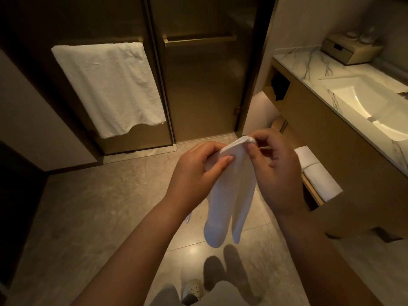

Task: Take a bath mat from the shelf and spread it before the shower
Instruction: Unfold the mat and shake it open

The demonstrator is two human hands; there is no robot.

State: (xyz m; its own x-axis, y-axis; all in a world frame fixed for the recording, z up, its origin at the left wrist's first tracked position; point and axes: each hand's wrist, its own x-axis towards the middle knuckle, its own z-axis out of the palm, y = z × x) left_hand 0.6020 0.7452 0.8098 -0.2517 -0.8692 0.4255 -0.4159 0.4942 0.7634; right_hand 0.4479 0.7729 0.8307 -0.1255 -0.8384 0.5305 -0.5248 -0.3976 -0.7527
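Tiles of glossy, mottled stone cover the floor [88, 206] and run up to the smoked-glass shower doors [198, 85] in their brass frames. A nubby white towel [110, 85] drapes over the left door's bar. At right, veined marble tops the vanity [309, 62]. We hold the white bath mat [231, 195] in the air before the doors, where it hangs in two soft, limp tubes. Our left hand [194, 173] and right hand [278, 171] each pinch its top edge.

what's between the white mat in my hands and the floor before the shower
Nothing visible. The folded white cloth bath mat hangs from the left hand and right hand; the grey tiled floor lies bare up to the dark glass shower doors. The white towel hangs on a door bar, off the floor.
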